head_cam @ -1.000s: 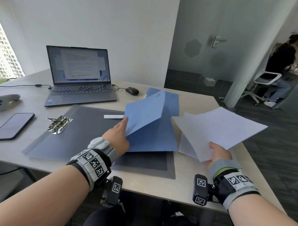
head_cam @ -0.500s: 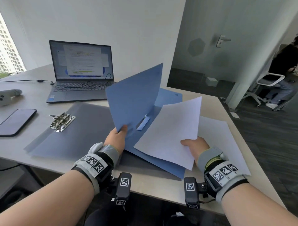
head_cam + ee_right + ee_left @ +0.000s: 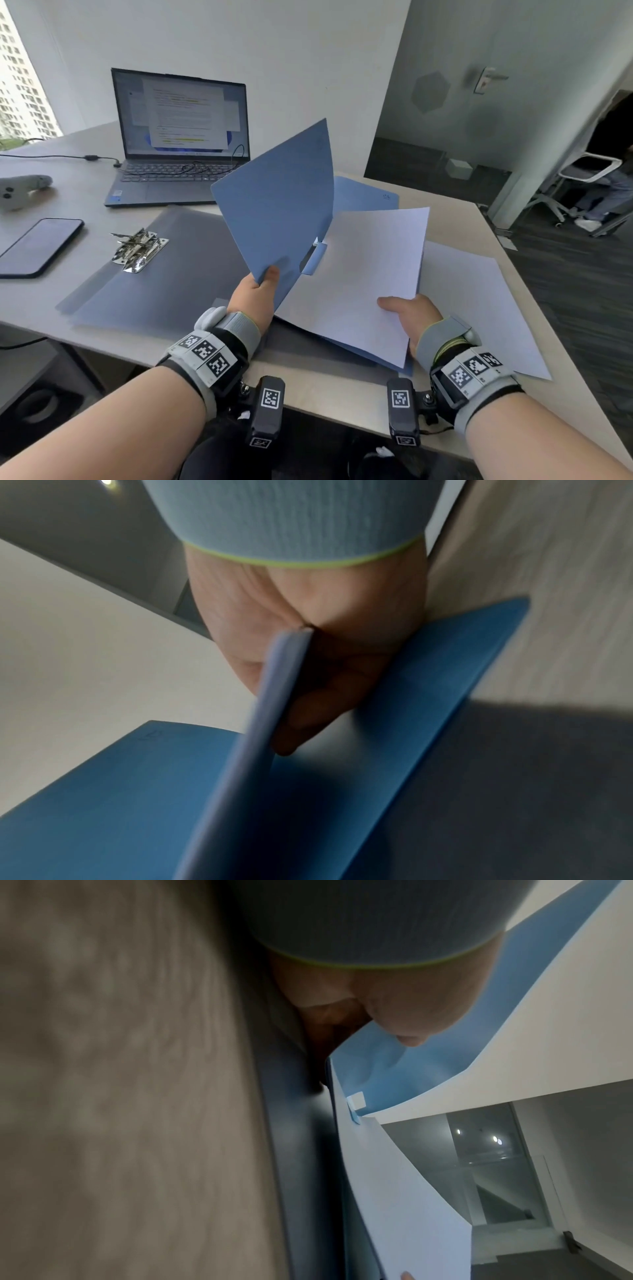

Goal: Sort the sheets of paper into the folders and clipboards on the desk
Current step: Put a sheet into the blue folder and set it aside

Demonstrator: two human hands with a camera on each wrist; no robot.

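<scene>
My left hand [image 3: 255, 296] pinches the near corner of the blue folder's front cover [image 3: 279, 205] and holds it lifted, so the folder [image 3: 103, 791] stands open in mid-desk. My right hand [image 3: 409, 317] grips white sheets [image 3: 363, 281] by their near edge, thumb on top, over the folder's lower flap. The left wrist view shows my thumb [image 3: 404, 1010] on the blue cover. In the right wrist view my fingers [image 3: 318, 696] curl under the sheets' edge [image 3: 270, 696]. More white sheets [image 3: 479, 308] lie on the desk at the right. A grey clipboard [image 3: 164, 274] with a metal clip [image 3: 138, 250] lies to the left.
An open laptop [image 3: 181, 137] stands at the back of the desk with cables over its keyboard. A phone [image 3: 37, 246] and a grey controller [image 3: 20, 192] lie at the far left. The desk edge [image 3: 534, 284] runs close on the right; a person sits beyond the glass.
My left hand has raised the folder's cover from half-lifted to nearly upright. My right hand has carried the white sheets leftward from the desk's right side to over the open folder.
</scene>
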